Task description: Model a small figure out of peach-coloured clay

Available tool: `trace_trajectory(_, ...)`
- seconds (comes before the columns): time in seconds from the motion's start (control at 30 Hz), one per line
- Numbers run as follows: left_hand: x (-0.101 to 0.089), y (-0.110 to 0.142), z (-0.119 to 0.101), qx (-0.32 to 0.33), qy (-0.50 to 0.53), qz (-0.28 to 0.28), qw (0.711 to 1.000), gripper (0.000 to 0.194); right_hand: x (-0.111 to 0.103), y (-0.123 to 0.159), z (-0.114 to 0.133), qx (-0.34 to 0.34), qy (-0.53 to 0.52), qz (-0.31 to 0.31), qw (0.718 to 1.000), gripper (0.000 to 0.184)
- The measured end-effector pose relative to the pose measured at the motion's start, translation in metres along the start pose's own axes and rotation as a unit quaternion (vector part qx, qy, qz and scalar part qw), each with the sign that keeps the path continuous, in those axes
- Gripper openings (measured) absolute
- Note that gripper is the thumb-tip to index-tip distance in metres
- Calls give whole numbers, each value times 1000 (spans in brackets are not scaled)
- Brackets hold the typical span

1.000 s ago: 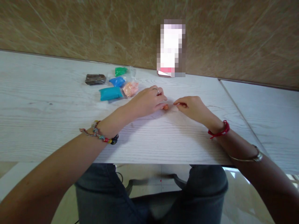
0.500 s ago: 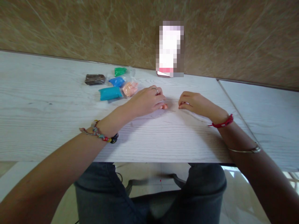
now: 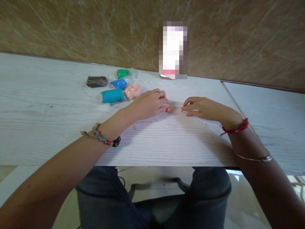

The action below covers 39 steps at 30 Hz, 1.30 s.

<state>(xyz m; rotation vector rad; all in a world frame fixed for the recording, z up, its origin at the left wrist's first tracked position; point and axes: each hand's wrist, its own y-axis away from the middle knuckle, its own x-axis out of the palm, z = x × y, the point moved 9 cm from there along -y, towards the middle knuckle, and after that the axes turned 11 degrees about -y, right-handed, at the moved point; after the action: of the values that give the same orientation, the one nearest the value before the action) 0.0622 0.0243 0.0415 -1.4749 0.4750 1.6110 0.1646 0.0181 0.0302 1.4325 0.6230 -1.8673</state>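
Observation:
My left hand [image 3: 152, 102] rests low over the table with its fingers curled around a small lump of peach-orange modelling clay [image 3: 168, 109], part of which shows at the fingertips. To its right, my right hand [image 3: 201, 107] pinches a tiny peach-coloured clay bit [image 3: 182, 110] between thumb and index finger, the other fingers loosely bent. A short gap separates the two hands. Just beyond my left wrist lies a clear bag of peach clay [image 3: 132, 91], beside a teal clay pack [image 3: 112, 95] and a blue clay pack [image 3: 119, 83].
A green clay pack [image 3: 123, 73] and a brown clay pack [image 3: 97, 81] lie farther back on the white wood-grain table [image 3: 47, 127]. A blurred-out phone-like device [image 3: 173, 51] leans on the brown marbled wall [image 3: 95, 31]. A seam [image 3: 234, 99] crosses the tabletop at right.
My right hand has shifted slightly and turned, its fingers less curled, so the small clay bit at its fingertips now shows. My left hand has hardly moved.

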Motion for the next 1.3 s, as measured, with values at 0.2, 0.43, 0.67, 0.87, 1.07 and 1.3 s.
trace_trajectory(0.2, 2, 0, 2, -1, -9, 7, 1000, 32, 2, 5, 4, 2, 5, 2, 1000, 33)
trace_trajectory(0.43, 3, 1, 3, -4, -14, 11, 1000, 33, 8, 9, 0, 26, 22, 12, 999, 40)
trace_trajectory(0.67, 2, 1, 4, -7, -20, 7, 1000, 29, 12, 16, -3, 53, 36, 28, 998, 37)
trace_trajectory(0.87, 4, 1, 6, -8, -24, 11, 1000, 31, 8, 12, 2, 65, 54, 1, 996, 41)
trace_trajectory(1.07, 4, 1, 4, -6, -28, 13, 1000, 34, -21, 9, -3, 96, 65, -68, 991, 32)
trace_trajectory(1.3, 6, 0, 5, -4, -30, 7, 1000, 31, -8, -8, 9, 41, -25, -82, 996, 23)
